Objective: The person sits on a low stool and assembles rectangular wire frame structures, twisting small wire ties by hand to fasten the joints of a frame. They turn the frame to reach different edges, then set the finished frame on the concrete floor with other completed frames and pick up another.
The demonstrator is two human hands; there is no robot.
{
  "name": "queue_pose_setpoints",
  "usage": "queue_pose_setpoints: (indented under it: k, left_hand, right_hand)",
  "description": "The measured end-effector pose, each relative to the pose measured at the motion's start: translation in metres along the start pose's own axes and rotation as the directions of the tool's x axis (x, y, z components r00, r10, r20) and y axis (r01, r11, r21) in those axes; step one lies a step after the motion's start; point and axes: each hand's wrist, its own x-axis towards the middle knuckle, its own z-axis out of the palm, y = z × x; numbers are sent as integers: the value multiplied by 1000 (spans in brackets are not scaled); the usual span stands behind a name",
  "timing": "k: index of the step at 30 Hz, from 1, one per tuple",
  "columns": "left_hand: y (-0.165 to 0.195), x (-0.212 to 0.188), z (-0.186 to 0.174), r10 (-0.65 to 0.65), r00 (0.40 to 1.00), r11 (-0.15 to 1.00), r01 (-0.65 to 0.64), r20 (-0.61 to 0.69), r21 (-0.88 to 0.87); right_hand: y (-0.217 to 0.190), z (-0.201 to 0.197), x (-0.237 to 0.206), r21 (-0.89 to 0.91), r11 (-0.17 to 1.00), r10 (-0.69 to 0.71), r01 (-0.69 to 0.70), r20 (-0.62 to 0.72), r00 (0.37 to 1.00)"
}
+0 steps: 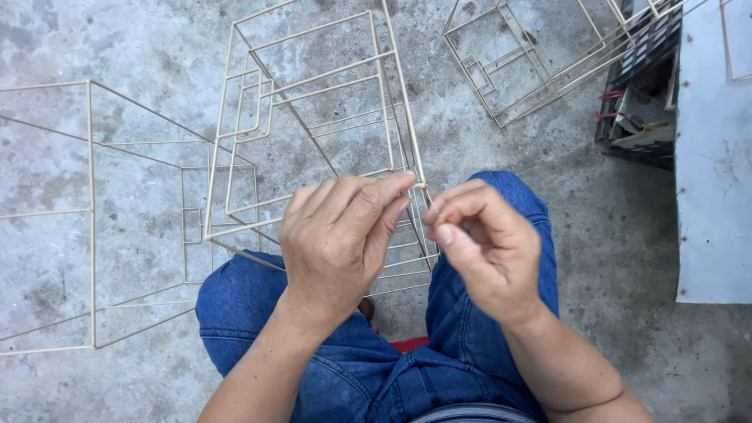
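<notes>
1. Blue denim covers the person's knees [258, 313], nearest the camera; a strip of red [409, 343] shows between the thighs.
2. Above the knees, the left hand [337, 243] pinches a corner joint of a pale thin-stick frame [313, 102] between thumb and forefinger, the other fingers curled over it.
3. The right hand [486, 247] is just beside it, fingers curled shut with thumb pressed to forefinger at the same joint; whether it holds anything small there cannot be told.
4. The frame's near corner rests over the left knee; its far end stands out over the concrete floor [611, 235].
5. A second stick frame [94, 219] lies at the left, overlapping the held one.
6. Bare concrete stays open right of the knees.
7. Farther off, a third frame [517, 63] leans on a dark crate [638, 102] beside a white panel [717, 157].
</notes>
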Motion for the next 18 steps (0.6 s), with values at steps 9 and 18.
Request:
queue_pose_setpoints:
  k: [9,18]
  left_hand:
    - [2,-9,5,-82,995,997,83,65,-5]
    - [3,-5,1,-116,990,993,117,77,-7]
  right_hand:
    - [8,-21,37,-537,834,-213,126,-102,972]
    - [45,-28,48,-43,950,314,-311,123,941]
